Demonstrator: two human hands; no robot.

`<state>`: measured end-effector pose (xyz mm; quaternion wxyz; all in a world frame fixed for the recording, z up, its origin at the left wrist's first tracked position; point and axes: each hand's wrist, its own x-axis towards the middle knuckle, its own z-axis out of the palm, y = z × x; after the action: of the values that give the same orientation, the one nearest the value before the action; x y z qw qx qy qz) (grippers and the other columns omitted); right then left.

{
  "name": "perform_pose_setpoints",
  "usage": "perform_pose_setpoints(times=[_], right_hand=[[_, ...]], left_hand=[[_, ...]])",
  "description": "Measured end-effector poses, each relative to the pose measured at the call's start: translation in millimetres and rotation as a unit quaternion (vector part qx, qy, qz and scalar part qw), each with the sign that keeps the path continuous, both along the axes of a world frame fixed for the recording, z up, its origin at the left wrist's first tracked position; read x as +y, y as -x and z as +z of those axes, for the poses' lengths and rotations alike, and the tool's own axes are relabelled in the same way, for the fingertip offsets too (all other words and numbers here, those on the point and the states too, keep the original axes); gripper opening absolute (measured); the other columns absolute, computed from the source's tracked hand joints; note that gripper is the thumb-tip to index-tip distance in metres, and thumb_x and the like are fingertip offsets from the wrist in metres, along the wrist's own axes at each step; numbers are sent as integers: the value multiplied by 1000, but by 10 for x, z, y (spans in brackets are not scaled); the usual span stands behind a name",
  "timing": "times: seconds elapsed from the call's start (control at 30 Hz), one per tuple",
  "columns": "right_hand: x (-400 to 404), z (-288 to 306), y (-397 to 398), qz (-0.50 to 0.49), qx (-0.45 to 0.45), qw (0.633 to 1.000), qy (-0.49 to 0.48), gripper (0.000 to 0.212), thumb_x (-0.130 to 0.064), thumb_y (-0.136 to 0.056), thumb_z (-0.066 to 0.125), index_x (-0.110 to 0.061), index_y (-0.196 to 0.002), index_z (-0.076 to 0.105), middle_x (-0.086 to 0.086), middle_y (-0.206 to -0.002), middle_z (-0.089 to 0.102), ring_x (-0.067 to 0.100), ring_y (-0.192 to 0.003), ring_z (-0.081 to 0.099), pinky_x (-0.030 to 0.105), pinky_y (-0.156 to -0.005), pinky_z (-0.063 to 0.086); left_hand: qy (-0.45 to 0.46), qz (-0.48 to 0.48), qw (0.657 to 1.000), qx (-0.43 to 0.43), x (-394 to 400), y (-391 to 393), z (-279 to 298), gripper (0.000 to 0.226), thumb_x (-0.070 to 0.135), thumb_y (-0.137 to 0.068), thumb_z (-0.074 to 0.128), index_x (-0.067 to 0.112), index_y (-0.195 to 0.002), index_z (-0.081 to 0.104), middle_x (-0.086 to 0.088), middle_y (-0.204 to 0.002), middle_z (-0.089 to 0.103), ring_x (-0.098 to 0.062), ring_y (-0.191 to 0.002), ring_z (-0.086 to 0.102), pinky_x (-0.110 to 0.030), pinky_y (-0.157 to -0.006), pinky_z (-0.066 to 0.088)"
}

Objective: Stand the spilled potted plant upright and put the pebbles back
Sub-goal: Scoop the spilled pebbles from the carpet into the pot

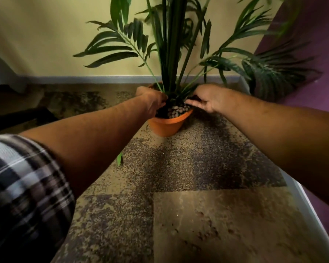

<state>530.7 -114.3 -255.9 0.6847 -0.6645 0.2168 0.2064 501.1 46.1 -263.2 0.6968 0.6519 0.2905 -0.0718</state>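
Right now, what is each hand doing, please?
Left hand: on the pot rim; grip cannot be told.
Right hand: open, fingers flat over the pebbles.

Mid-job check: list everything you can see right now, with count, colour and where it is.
pot: one, orange, upright on the carpet near the wall corner
plant: one, dark green fronds, standing in the pot
pebbles: many, grey-brown, on top of the pot's soil
loose leaf: one, green, on the carpet left of the pot
carpet: mottled brown and tan, floor
skirting: grey, along the yellow wall
purple wall: right side
left hand: at the pot's left rim, fingers hidden
right hand: fingers flat over the pot's right rim
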Motion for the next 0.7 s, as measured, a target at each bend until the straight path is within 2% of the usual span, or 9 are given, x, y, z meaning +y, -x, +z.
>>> perform_pose_setpoints(times=[0.03, 0.1, 0.17, 0.27, 0.4, 0.47, 0.53, 0.63, 0.7], right_hand=[[13, 5, -10, -3, 0, 1000, 0, 32, -3, -99, 59, -11, -130, 66, 8, -127, 68, 19, -115, 68, 26, -65, 64], [10, 40, -36, -17, -7, 1000, 1, 33, -4, -101, 55, -11, -132, 64, 9, -121, 69, 20, -110, 70, 27, -60, 64], [-4, 68, -64, -28, -17, 999, 15, 30, -3, -104, 49, -8, -129, 63, 10, -109, 72, 20, -97, 74, 24, -53, 60], [16, 79, -106, -30, -46, 997, 55, 29, 3, -103, 45, -2, -127, 61, 14, -105, 74, 21, -83, 76, 24, -52, 60], [8, 27, -147, -3, -86, 986, 143, 28, 0, -103, 53, -2, -129, 61, 18, -119, 70, 27, -79, 78, 23, -49, 58], [-21, 11, -128, -7, -110, 981, 162, 23, 0, -104, 50, 1, -122, 65, 17, -114, 71, 27, -78, 78, 24, -51, 59], [-67, -12, -91, -20, -142, 975, 168, 22, 1, -104, 48, 3, -106, 70, 16, -103, 73, 27, -77, 78, 29, -59, 64], [-227, -99, 15, -17, -183, 965, 186, 16, 0, -99, 59, -6, -90, 70, 11, -91, 75, 17, -75, 78, 23, -61, 62], [-369, -212, 130, -3, -190, 959, 208, 13, -3, -97, 64, -13, -91, 71, 7, -92, 76, 14, -80, 78, 23, -64, 62]], left_hand=[[-4, 7, 1000, 1, 5, -7, -20, 49, -2, -81, 78, -3, -127, 59, -20, -109, 71, -29, -95, 73, -32, -78, 63], [-8, 0, 1000, -2, 24, -13, -55, 46, 2, -85, 75, -2, -128, 60, -19, -114, 70, -32, -101, 71, -39, -90, 61], [-1, -6, 1000, 0, 52, 1, -72, 36, 9, -92, 68, -2, -126, 63, -17, -120, 71, -29, -109, 69, -36, -97, 58], [-42, -33, 998, -11, 123, 0, -80, 30, 11, -94, 65, 4, -123, 67, -10, -118, 71, -18, -102, 68, -33, -94, 58], [-34, -42, 998, -35, 199, 5, -42, 21, 2, -96, 59, 11, -109, 73, -6, -112, 71, -22, -107, 69, -36, -90, 61], [-35, -40, 998, -42, 226, 14, -26, 25, -3, -96, 58, 11, -110, 73, -6, -118, 69, -22, -112, 66, -33, -85, 62], [-73, -42, 995, -49, 241, 11, -30, 26, -5, -94, 60, 6, -115, 69, -7, -119, 68, -18, -107, 65, -30, -87, 61], [-138, -22, 988, -63, 263, 36, -63, 16, -1, -93, 63, 8, -107, 66, -1, -98, 67, -12, -94, 64, -32, -90, 59], [-152, -5, 985, -84, 297, 91, -113, 14, 2, -93, 63, 6, -106, 66, -3, -99, 69, -13, -95, 68, -27, -76, 61]])
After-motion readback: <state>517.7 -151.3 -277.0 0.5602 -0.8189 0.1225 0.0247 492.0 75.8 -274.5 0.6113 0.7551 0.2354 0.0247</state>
